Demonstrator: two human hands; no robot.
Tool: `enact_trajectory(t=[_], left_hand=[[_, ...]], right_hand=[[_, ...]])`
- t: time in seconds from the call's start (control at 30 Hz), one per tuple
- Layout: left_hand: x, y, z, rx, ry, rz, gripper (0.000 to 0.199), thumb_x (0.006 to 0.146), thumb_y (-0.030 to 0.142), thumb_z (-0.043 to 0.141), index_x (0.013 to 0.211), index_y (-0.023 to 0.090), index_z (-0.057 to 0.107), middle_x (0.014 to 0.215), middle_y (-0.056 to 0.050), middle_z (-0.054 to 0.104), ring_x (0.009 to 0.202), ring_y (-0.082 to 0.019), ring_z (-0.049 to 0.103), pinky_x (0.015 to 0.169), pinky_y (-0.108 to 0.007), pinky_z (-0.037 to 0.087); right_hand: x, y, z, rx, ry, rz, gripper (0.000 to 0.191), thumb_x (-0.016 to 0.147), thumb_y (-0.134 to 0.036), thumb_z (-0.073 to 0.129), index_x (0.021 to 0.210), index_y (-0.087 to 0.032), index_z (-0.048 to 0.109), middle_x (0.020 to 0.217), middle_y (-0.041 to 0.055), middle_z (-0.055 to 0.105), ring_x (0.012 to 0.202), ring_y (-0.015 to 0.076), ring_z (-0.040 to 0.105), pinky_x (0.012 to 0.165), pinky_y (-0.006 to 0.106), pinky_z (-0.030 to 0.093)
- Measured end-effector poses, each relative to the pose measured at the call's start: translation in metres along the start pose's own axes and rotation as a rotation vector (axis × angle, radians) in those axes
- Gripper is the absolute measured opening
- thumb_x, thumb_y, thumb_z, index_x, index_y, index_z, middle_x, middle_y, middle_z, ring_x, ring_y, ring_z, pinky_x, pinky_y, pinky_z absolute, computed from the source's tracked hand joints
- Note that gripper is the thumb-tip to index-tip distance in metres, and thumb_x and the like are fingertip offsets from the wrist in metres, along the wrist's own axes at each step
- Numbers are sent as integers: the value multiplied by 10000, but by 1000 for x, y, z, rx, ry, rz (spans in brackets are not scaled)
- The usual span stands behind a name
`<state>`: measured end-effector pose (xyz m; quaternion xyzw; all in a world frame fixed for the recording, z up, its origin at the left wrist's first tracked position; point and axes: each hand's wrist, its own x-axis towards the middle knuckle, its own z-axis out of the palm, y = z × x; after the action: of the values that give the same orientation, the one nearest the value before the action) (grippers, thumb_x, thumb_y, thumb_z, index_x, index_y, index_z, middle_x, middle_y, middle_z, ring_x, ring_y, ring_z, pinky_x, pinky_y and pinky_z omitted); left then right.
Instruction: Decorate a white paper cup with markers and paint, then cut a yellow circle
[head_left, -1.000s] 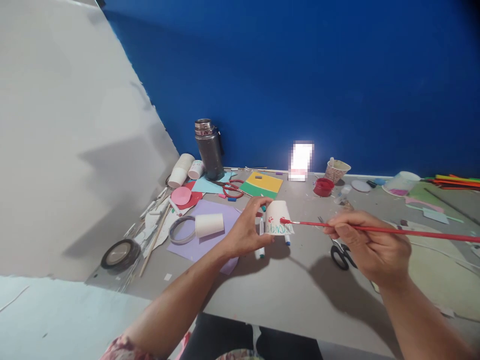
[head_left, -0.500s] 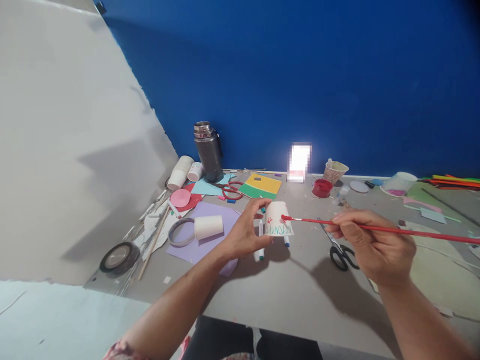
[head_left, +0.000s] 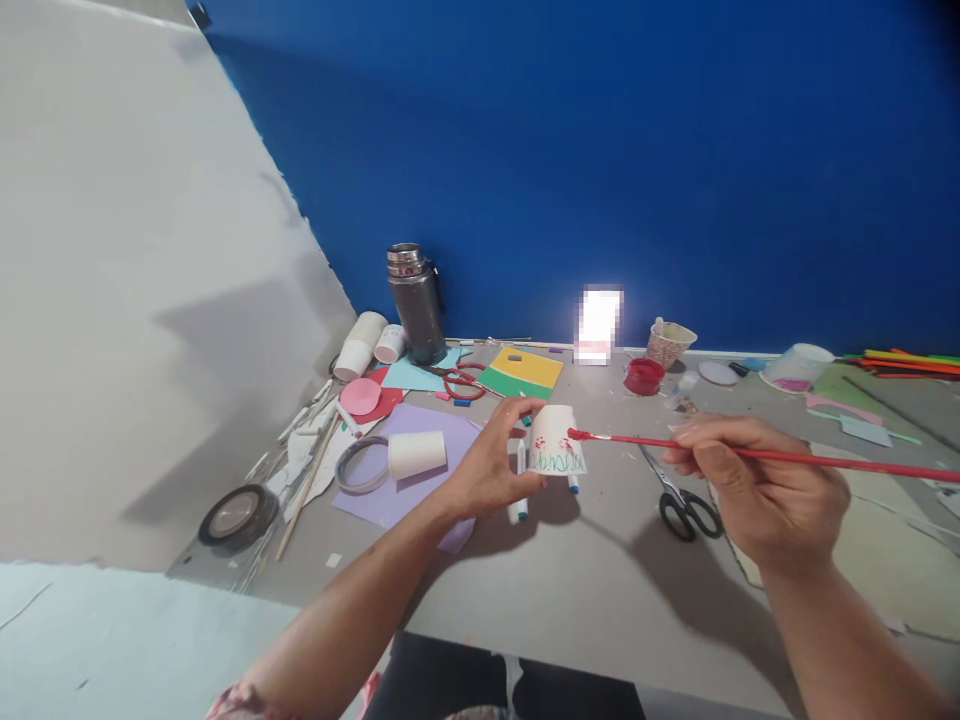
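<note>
One cup is held above the table, gripped between the thumb and fingers of the left hand; its narrow end is pointed up, its wide end down, its long axis near upright. One brush is pinched by the right hand, its long axis almost level, its red tip aimed left at the cup; contact cannot be told. Two scissors are seen, one black pair, one red pair, and one flask.
</note>
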<state>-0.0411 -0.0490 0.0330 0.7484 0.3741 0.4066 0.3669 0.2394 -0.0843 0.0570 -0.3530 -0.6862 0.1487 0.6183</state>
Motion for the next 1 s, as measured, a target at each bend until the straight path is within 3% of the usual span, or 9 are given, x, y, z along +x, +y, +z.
enact_trajectory(t=[0.33,0.6,1.0], left_hand=[[1,2,0,-49,-2,-23,780,695,113,799,1399,293,515,1460,-107,521,1378,-334,528,1128,-529,491],[0,2,-1,-142,7,-41,768,696,117,829,1384,278,527,1469,-123,528,1392,-347,544,1136,-517,495],[1,3,1,-280,-28,-14,737,706,102,817,1365,279,539,1470,-116,548,1432,-352,533,1160,-520,484]], right_hand=[[0,1,-3,-20,-121,-49,150,996,-151,673,995,-256,780,811,-5,767,652,144,708,589,268,591],[0,-3,1,2,45,21,124,994,-208,689,937,-246,792,827,14,770,665,164,726,561,276,616],[2,-2,-4,-23,-56,-2,138,1012,-213,665,953,-247,785,817,9,768,645,149,722,583,253,619]])
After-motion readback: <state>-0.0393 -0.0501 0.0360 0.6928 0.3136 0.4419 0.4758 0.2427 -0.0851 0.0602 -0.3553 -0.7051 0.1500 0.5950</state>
